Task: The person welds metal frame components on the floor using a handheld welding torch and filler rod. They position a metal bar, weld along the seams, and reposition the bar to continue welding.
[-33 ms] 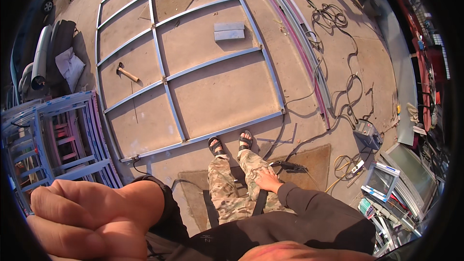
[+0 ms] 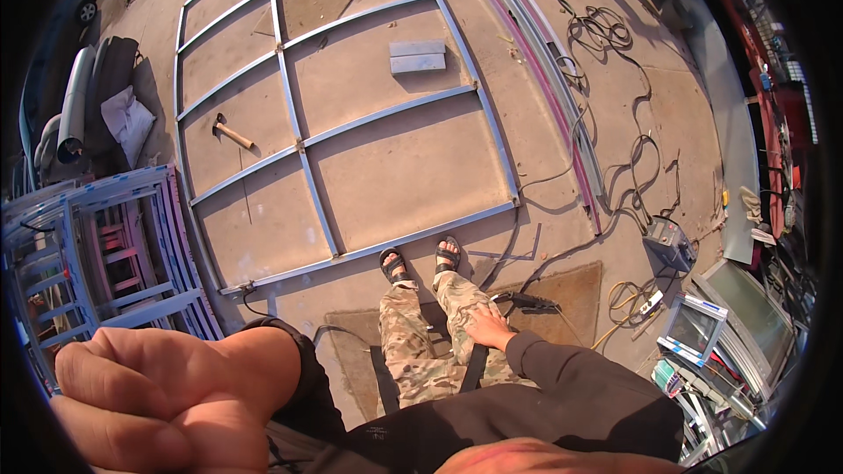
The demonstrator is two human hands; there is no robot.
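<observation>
My left hand [image 2: 149, 395] is raised large and close at the lower left, its fingers curled into a fist. Whatever may be inside that fist is hidden. My right hand [image 2: 489, 326] lies flat on the thigh of my camouflage trousers [image 2: 404, 342], fingers stretched out and holding nothing. Just beyond my sandalled feet, a large welded-looking metal frame [image 2: 386, 240] of square tubes lies on the ground. Inside its outline are a hammer [image 2: 235, 135] with a wooden handle and a grey metal box [image 2: 417, 57]. Near my right foot lies a thin metal square [image 2: 518, 255].
White-blue window frames [image 2: 132, 303] are stacked at left. Long metal profiles [image 2: 549, 79] run along the right of the frame. Black cables [image 2: 637, 167] snake toward a box-shaped machine [image 2: 669, 244]. Glass panels [image 2: 746, 307] lean at right. A brown board [image 2: 571, 294] lies under my feet.
</observation>
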